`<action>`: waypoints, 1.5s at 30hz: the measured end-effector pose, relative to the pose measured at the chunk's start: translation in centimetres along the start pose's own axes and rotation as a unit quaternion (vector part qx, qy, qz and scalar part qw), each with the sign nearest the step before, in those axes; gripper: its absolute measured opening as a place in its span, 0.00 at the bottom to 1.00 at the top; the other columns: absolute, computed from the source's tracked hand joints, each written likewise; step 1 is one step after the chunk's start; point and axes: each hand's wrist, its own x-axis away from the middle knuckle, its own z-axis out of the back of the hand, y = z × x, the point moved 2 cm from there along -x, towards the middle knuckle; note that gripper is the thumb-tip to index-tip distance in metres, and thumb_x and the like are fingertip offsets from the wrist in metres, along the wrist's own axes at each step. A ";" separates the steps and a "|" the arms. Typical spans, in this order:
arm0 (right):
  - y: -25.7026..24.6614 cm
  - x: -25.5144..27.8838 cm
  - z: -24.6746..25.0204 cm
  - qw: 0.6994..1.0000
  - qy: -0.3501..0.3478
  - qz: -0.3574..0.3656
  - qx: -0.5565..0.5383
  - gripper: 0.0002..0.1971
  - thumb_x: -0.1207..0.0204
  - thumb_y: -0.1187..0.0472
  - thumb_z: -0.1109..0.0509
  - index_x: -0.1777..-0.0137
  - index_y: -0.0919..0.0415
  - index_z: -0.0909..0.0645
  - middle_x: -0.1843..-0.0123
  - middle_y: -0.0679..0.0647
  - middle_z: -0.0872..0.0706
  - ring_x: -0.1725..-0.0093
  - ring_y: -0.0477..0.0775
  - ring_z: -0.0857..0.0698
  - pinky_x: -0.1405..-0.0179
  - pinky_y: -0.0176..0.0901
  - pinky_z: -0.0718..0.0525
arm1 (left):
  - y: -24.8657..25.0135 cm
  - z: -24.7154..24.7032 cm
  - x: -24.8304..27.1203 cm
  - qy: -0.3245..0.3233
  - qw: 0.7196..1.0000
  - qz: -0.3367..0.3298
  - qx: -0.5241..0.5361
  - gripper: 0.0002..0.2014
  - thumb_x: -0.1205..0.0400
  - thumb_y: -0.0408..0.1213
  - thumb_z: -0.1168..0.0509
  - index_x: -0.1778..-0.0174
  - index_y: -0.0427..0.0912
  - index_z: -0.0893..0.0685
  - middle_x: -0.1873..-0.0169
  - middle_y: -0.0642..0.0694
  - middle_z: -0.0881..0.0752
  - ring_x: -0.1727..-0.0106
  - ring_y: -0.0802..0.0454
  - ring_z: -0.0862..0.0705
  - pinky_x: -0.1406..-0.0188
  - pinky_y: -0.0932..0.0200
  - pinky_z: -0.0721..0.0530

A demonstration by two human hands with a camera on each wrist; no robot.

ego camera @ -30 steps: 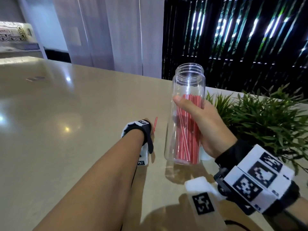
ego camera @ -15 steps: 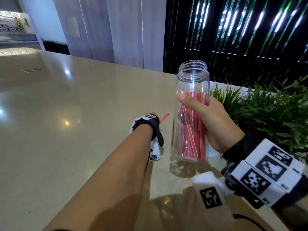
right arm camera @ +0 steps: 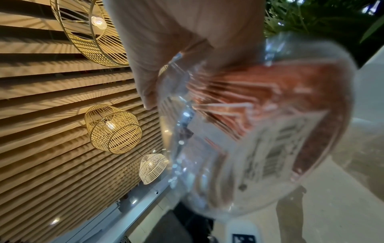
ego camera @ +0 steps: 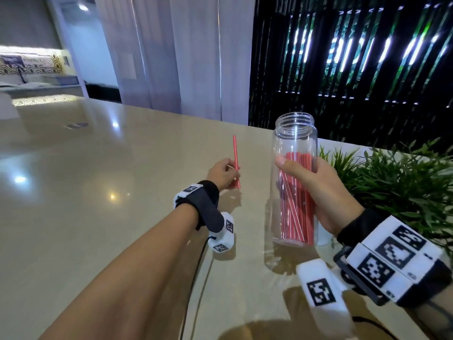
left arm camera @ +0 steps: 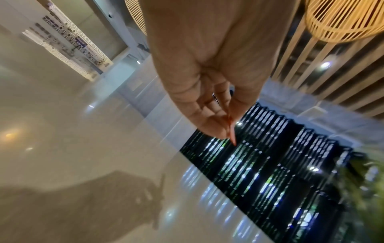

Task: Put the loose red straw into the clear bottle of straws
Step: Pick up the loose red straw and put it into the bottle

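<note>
A tall clear bottle [ego camera: 294,143] with an open mouth hangs a little above the beige table [ego camera: 98,217], and several red straws [ego camera: 295,204] stand inside it. My right hand [ego camera: 316,192] grips its middle; the right wrist view shows the bottle [right arm camera: 259,131] up close and blurred. To the bottle's left, my left hand [ego camera: 224,174] pinches the loose red straw [ego camera: 235,160] near its lower end and holds it nearly upright, off the table. In the left wrist view the straw [left arm camera: 232,133] pokes out between thumb and fingers [left arm camera: 207,118].
Green potted plants [ego camera: 404,182] crowd the table's right edge, just behind the bottle. Dark slatted blinds and white curtains stand beyond the far edge. The glossy tabletop stretches wide to the left.
My left hand has lifted the straw off the table and turned it from lying to nearly upright. The bottle stays in my right hand, raised a little.
</note>
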 end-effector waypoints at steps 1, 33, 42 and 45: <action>-0.2 0.2 0.1 1.000 0.006 -0.003 0.003 0.16 0.31 0.51 0.26 0.49 0.59 0.22 0.59 0.55 0.17 0.61 0.54 0.16 0.56 0.51 0.14 | 1.4 0.5 0.7 0.006 0.999 -0.029 0.034 0.14 0.22 0.22 0.42 0.68 0.46 0.26 0.71 0.44 0.23 0.75 0.52 0.23 0.82 0.70 0.20; -9.1 24.1 18.7 0.965 0.240 0.054 0.096 0.34 0.44 0.44 0.22 0.39 0.55 0.26 0.48 0.50 0.15 0.50 0.47 0.14 0.52 0.40 0.19 | 28.6 -18.1 25.9 -0.269 0.919 -0.285 0.028 0.13 0.20 0.39 0.41 0.62 0.35 0.16 0.54 0.46 0.17 0.48 0.53 0.22 0.52 0.58 0.29; -9.2 26.1 20.3 0.958 0.258 0.061 0.105 0.29 0.44 0.43 0.23 0.43 0.49 0.26 0.49 0.49 0.15 0.51 0.46 0.14 0.52 0.40 0.19 | 29.2 -20.4 27.6 -0.264 0.921 -0.286 0.017 0.15 0.19 0.41 0.43 0.58 0.36 0.15 0.54 0.51 0.17 0.51 0.62 0.22 0.57 0.64 0.29; -8.9 26.0 20.5 0.958 0.260 0.061 0.108 0.28 0.44 0.43 0.23 0.44 0.48 0.26 0.49 0.49 0.14 0.52 0.46 0.13 0.52 0.39 0.18 | 29.1 -20.7 27.7 -0.253 0.918 -0.306 0.006 0.18 0.20 0.47 0.40 0.61 0.33 0.16 0.57 0.48 0.18 0.53 0.62 0.21 0.54 0.63 0.26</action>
